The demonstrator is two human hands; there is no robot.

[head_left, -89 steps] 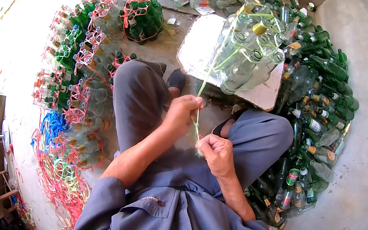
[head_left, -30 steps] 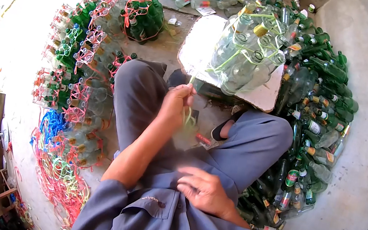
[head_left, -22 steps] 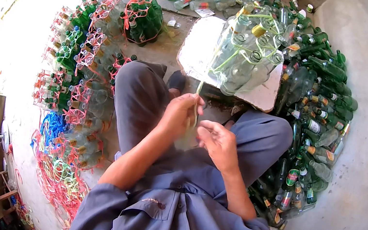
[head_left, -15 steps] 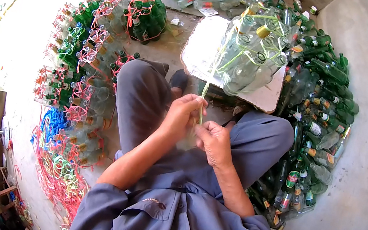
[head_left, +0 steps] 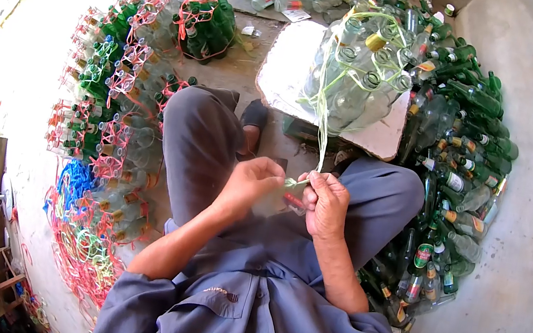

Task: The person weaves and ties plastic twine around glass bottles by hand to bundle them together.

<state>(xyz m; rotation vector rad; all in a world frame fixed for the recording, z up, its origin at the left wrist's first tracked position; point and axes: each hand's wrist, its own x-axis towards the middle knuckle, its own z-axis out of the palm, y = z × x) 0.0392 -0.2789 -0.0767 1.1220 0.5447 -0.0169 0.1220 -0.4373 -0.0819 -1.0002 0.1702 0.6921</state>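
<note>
Left hand (head_left: 253, 183) pinches the tail of a pale green cord (head_left: 321, 146) between thumb and curled fingers; right hand (head_left: 327, 204), nearly closed, grips the same cord, which rises to the clear bottles (head_left: 347, 104) standing bound on the white slab (head_left: 285, 70)

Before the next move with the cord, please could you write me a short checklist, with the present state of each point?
1. Right hand grips the pale green cord: ok.
2. Cord runs unbroken from that hand up to the clear glass bottles: ok.
3. Bottles stand grouped, necks up, on the white slab: ok.
4. Left hand pinches the cord's end: cannot tell; its fingertips are beside it.
5. Cord is tight around every bottle: cannot tell.
</note>
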